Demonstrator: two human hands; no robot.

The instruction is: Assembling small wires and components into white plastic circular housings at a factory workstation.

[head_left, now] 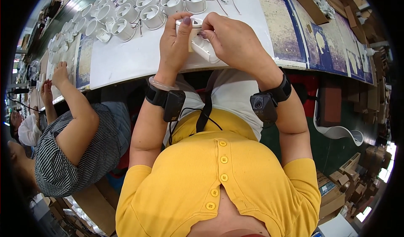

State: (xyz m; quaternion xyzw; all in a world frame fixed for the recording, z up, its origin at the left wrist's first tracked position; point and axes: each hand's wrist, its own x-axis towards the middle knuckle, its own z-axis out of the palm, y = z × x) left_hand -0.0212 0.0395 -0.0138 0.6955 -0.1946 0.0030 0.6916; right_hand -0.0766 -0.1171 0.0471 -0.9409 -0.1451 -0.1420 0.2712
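Over the table's near edge, both my hands are at a white plastic fan housing (pixel 204 49) with a round upper end and a longer, open lower part. My left hand (pixel 174 47) grips its upper left side, thumb in front and fingers wrapped round behind. From the right, my right hand (pixel 231 37) has its thumb and forefinger pinched together against the housing's open inner side. Any small piece between these fingertips is hidden. Just beyond my hands stand several round white fan units (pixel 152 16) with blades inside, some with thin wires (pixel 227 3).
A white sheet (pixel 122 64) covers the worktop, with worn blue-and-cream board (pixel 290 30) to its right. An open carton (pixel 309 3) of white parts sits at the far right. On my left a co-worker (pixel 78 148) in a checked top works at the same bench.
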